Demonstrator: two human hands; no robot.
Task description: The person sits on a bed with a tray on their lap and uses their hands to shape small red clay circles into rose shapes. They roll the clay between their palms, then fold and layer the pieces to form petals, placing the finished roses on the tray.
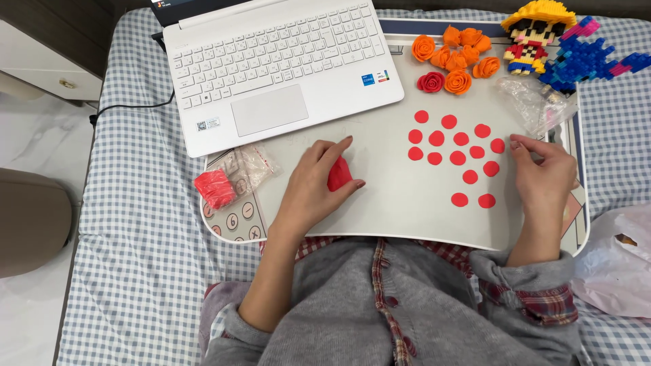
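Left hand point(313, 181) wraps a red clay lump point(338, 175). Right hand point(542, 173) pinches, maybe on a bit of clay. Between them lie many flat red dots point(458, 157); finished clay roses point(453, 61) sit beyond.

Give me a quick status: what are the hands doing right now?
Left hand closed on red clay lump. Right hand pinching beside the flat red clay discs, contents unclear. Laptop and clay roses lie behind, not in the way.

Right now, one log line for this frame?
left hand: gripping red clay lump | right hand: fingertips at red discs | surface: white lap desk | laptop behind
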